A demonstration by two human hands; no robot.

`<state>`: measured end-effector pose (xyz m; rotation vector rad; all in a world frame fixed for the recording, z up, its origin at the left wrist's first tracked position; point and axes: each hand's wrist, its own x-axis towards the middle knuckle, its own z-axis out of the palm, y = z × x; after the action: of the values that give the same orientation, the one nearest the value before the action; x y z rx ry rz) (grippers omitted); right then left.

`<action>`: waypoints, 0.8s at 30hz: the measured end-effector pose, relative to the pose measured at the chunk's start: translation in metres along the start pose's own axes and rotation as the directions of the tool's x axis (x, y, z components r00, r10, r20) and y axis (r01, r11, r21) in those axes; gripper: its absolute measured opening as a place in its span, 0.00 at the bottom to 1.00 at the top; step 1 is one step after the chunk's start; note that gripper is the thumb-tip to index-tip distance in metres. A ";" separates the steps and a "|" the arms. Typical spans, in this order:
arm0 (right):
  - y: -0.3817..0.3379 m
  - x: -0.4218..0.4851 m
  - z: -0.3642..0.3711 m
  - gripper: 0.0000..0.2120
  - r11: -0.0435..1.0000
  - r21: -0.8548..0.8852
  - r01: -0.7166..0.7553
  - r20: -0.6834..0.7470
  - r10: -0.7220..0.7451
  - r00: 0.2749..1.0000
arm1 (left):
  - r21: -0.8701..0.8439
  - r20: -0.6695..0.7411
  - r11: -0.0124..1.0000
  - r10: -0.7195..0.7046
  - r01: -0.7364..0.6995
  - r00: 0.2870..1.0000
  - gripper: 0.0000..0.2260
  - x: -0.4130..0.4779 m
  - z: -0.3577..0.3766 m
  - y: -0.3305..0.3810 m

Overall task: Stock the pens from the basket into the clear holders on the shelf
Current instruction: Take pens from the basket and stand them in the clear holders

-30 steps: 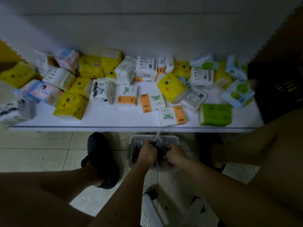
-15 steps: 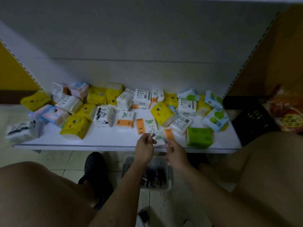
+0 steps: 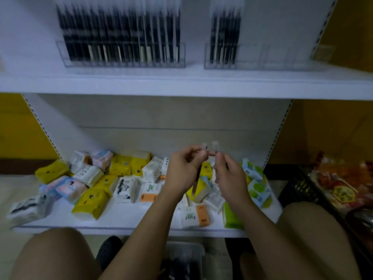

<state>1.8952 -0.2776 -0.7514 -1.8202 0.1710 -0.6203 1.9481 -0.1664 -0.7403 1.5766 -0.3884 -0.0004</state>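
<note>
The upper shelf (image 3: 181, 83) is a flat, smooth white board across the whole width. Under the upper shelf is the lower shelf (image 3: 121, 220), also white, with many soft tissue packs (image 3: 90, 201) in yellow, white, orange and green wrapping.

On the upper shelf stand two holders of hard clear plastic with thin dividers. The left holder (image 3: 121, 59) is nearly full of slim dark pens (image 3: 121, 35) standing upright. The right holder (image 3: 272, 57) has pens only in its left compartments. This part is blurred.

Far under the upper shelf, at the bottom edge, is the basket (image 3: 196, 248), of pale plastic with rounded corners and dark pens inside.

Between the upper shelf and the basket, both hands are raised close together. The left hand (image 3: 184, 170) grips with curled fingers one pen (image 3: 198, 174), upright, with a dark barrel and a clear cap. The right hand (image 3: 230, 174) pinches a second pen (image 3: 215, 145) just beside it; only its clear cap is plain.
</note>
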 end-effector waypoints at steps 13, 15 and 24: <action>-0.146 0.068 -0.089 0.11 0.927 0.049 0.373 -0.138 -0.364 0.921 | 0.154 0.126 0.897 0.398 -0.415 0.909 0.14 0.048 0.017 0.187; -0.159 0.087 -0.097 0.10 0.919 0.062 0.388 -0.142 -0.377 0.915 | 0.193 0.149 0.861 0.447 -0.470 0.882 0.16 0.059 0.024 0.204; -0.199 0.173 -0.120 0.21 0.861 0.099 0.498 -0.240 -0.465 0.852 | 0.250 0.072 0.786 0.567 -0.565 0.821 0.14 0.129 0.043 0.267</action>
<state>1.9457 -0.3822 -0.4863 -1.6433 -0.2055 -1.1515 1.9934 -0.2379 -0.4532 1.6610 -0.8790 0.5454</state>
